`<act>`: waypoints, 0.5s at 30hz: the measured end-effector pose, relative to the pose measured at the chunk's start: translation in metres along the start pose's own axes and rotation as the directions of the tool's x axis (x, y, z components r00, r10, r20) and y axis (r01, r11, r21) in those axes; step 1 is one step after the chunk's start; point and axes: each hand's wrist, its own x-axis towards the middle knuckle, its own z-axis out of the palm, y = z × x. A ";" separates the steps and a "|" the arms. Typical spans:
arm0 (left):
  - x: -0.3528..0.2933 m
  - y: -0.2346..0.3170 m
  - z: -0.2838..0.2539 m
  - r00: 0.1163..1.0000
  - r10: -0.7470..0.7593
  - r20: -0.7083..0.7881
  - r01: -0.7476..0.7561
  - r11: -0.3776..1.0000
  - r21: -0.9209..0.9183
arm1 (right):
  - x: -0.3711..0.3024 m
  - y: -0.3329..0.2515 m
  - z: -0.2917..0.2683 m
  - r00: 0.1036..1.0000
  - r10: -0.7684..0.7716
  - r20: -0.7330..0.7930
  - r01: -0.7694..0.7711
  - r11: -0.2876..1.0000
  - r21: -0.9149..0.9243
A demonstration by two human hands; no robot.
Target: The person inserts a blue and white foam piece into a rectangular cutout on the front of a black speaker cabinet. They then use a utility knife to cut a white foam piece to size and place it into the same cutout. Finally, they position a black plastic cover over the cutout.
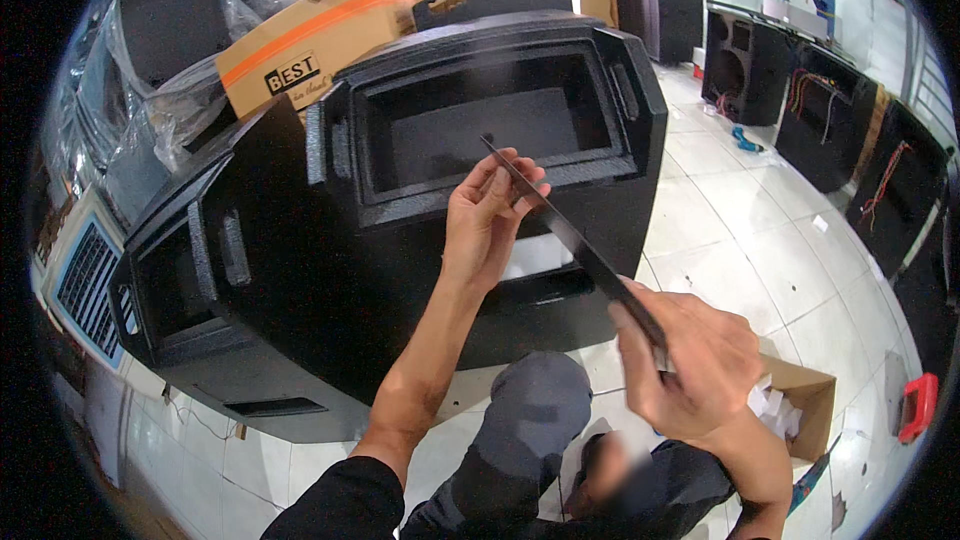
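A thin black panel (572, 232), seen nearly edge-on, slants between my two hands. My right hand (700, 360) is closed around its near end, thumb along one side. Near the far end, the fingers of my left hand (482, 215) pinch it. Just beyond and below the hands stands a black textured speaker cabinet (400, 290) with a rectangular recess (470, 125) in its upper face. A white piece (537, 255) shows on the cabinet's front above a dark slot, partly behind the panel.
Another black cabinet (265, 360) stands close on the left. Behind lies a brown carton (250, 65). An open cardboard box (810, 400) with white scraps sits by my right forearm. A red tool-like object (917, 408) and a teal power tool (746, 139) lie right; more cabinets (825, 125) line that side.
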 end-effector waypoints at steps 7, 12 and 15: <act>-0.001 -0.012 0.004 0.994 -0.102 0.044 0.103 0.994 -0.020 | 0.000 -0.009 0.009 0.998 -0.014 -0.067 0.014 1.000 0.001; 0.005 -0.026 -0.016 0.975 -0.209 0.078 0.214 0.974 -0.069 | 0.005 -0.015 0.022 0.986 0.052 -0.157 -0.060 0.997 -0.050; 0.004 -0.030 -0.016 0.972 -0.222 0.070 0.227 0.971 -0.071 | 0.003 -0.017 0.025 0.988 0.054 -0.147 -0.062 0.997 -0.051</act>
